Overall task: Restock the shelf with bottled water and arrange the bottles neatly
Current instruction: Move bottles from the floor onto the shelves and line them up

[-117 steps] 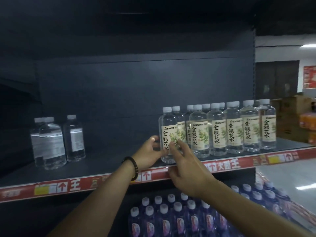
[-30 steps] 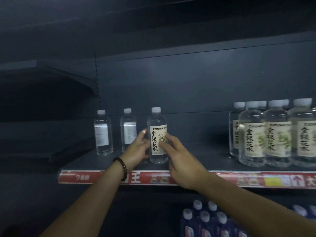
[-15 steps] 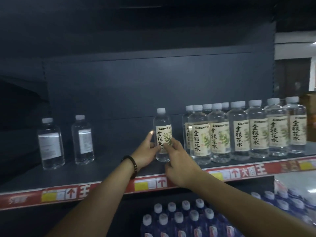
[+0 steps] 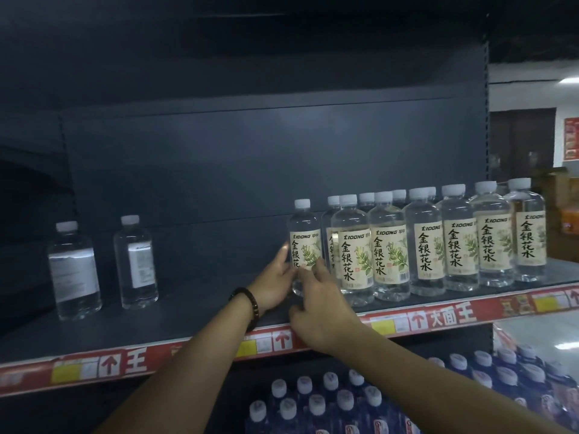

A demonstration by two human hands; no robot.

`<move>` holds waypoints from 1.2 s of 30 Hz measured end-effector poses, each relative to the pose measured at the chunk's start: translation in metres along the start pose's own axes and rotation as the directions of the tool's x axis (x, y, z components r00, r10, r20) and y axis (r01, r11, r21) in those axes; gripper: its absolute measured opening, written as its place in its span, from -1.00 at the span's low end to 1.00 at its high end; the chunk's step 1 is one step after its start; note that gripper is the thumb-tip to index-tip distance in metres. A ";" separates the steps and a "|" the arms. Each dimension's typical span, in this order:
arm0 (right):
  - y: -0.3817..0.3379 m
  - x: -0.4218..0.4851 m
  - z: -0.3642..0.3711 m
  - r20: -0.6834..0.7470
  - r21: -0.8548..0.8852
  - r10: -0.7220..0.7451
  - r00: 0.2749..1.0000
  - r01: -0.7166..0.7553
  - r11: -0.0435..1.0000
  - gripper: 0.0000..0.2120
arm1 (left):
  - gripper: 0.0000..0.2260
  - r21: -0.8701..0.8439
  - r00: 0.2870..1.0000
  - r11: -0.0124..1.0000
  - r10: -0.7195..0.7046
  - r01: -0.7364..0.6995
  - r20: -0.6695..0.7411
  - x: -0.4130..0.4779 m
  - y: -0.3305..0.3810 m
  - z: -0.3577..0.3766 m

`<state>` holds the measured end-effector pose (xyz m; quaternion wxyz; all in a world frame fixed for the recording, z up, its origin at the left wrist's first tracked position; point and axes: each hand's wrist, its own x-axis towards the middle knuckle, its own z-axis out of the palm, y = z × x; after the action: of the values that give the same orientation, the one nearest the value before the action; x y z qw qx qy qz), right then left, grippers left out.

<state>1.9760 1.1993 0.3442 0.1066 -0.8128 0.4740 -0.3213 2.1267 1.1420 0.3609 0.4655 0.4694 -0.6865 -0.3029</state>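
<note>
A clear water bottle [image 4: 304,236] with a white cap and a cream label stands upright on the dark shelf [image 4: 194,311], at the left end of a row of matching bottles [image 4: 429,242]. My left hand [image 4: 275,281], with a dark bead bracelet on the wrist, grips its left side. My right hand [image 4: 319,311] holds its lower front with the fingertips. The bottle's base is hidden behind my hands. Two more bottles [image 4: 73,270] stand apart at the shelf's left, their labels turned away.
A red price strip [image 4: 438,317] runs along the shelf's front edge. Below, shrink-wrapped packs of blue-labelled bottles [image 4: 344,402] fill the lower level. Cardboard boxes [image 4: 567,214] stand beyond the shelf's right end. Bare shelf lies between the two groups.
The bottle in both hands has travelled right along the shelf from beside the two left bottles to the left end of the row. My view has swung right with it.
</note>
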 end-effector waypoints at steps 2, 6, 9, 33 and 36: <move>0.000 -0.001 -0.001 -0.002 0.011 0.011 1.000 -0.011 1.000 -0.27 | -0.57 0.001 1.000 1.000 0.001 -0.001 0.009 0.001 0.002 0.002; 0.002 -0.004 -0.004 0.012 -0.001 0.022 1.000 -0.022 1.000 -0.23 | -0.50 0.040 1.000 0.999 -0.008 0.009 -0.005 0.007 -0.004 0.006; 0.000 -0.006 -0.007 0.031 0.029 0.020 0.999 -0.021 0.999 -0.24 | -0.47 0.062 1.000 0.998 -0.009 0.011 -0.027 0.010 -0.008 0.006; -0.171 0.134 0.153 0.228 0.554 -0.118 0.967 -0.029 0.832 -0.47 | -0.55 0.351 0.616 0.866 0.064 0.357 -0.785 -0.115 -0.082 -0.225; -0.190 0.156 0.171 0.255 0.590 -0.105 0.961 -0.069 0.805 -0.35 | -0.43 0.319 0.676 0.888 0.011 0.333 -0.737 -0.114 -0.090 -0.232</move>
<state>2.2698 1.1462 0.3694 0.4169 -0.7797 0.3224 -0.3380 2.3882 1.2189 0.3322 0.5527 0.7000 -0.4516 0.0231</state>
